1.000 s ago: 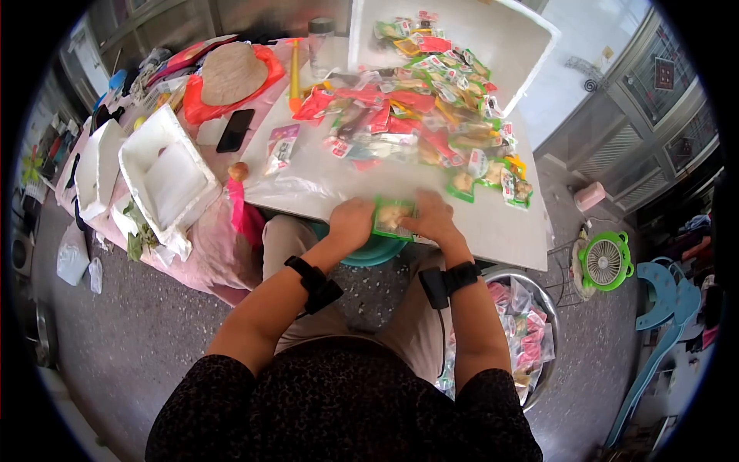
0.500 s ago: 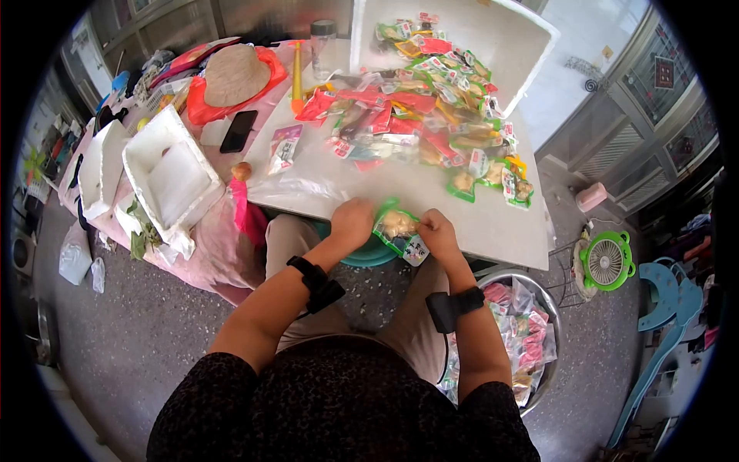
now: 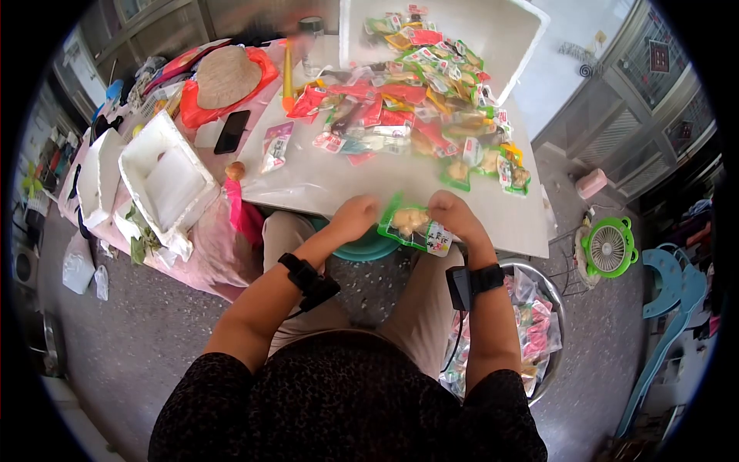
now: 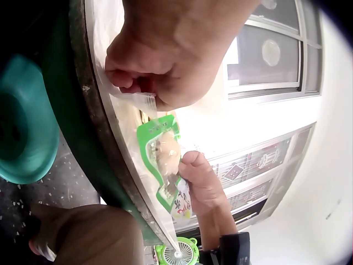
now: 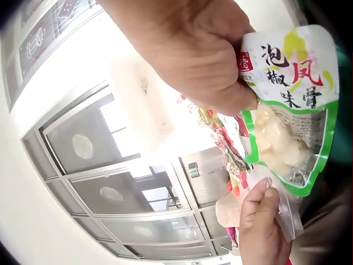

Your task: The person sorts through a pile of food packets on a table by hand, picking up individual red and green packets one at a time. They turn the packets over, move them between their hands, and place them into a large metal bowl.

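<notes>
A green-edged clear packet with pale food inside [image 3: 412, 223] is held over the table's front edge. The right hand [image 3: 459, 215] pinches its side, near the white printed label [image 5: 289, 74] in the right wrist view. The left hand [image 3: 355, 216] grips a clear plastic piece [image 5: 276, 201], thumb against curled fingers, in the right wrist view. In the left wrist view the left hand [image 4: 165, 55] holds this clear plastic beside the packet's green end [image 4: 151, 135], and the right hand [image 4: 201, 182] is at the packet's far side.
Many red and green packets [image 3: 400, 100] lie on the table [image 3: 308, 173] before a white foam box [image 3: 512, 46]. A teal basin [image 3: 368, 246] sits below the edge, a metal basin of packets [image 3: 556, 346] at right. A phone [image 3: 232, 132] and foam box [image 3: 165, 181] are at left.
The packet has turned from upright to lying more sideways and moved right with the right hand. The left hand now holds clear plastic next to it; the head view has shifted slightly.
</notes>
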Demonstrator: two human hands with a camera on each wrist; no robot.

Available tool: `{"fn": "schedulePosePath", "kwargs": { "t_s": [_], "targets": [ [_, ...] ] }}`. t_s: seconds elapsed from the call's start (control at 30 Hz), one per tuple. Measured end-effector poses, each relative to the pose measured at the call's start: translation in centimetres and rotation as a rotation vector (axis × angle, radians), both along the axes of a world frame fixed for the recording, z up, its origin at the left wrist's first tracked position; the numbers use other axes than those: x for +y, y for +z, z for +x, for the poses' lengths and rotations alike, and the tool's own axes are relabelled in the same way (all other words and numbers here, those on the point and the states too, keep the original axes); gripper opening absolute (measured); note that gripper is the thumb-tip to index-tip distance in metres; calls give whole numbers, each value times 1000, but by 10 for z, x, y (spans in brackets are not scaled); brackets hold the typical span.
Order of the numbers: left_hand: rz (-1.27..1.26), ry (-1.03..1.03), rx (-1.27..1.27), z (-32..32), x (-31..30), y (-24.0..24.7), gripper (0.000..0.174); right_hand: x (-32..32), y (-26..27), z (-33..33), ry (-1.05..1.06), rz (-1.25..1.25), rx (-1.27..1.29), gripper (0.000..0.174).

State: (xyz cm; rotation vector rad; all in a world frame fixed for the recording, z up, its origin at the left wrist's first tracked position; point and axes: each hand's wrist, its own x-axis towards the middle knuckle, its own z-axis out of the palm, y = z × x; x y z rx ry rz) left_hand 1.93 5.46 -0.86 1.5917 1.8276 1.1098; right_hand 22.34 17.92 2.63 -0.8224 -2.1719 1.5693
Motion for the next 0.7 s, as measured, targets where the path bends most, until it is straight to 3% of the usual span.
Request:
{"fn": "schedulePosePath", "kwargs": {
  "t_s": [0.13, 0.23, 0.33, 0.43, 0.7],
  "targets": [
    [-70, -75, -40, 2, -1, 2, 15, 1, 0, -8, -20, -92, 11, 8],
    [109, -55, 309, 9, -7, 10, 16, -1, -2, -11, 0, -255, 25, 8],
    [-28, -53, 500, 14, -12, 24, 16, 1, -5, -9, 22, -418, 10, 9],
    [98, -49, 339, 17, -15, 16, 14, 5, -19, -5, -50, -487, 52, 10],
    [-40, -13, 94, 3, -1, -3, 13, 6, -21, -4, 8, -420, -56, 12]
  ]
}}
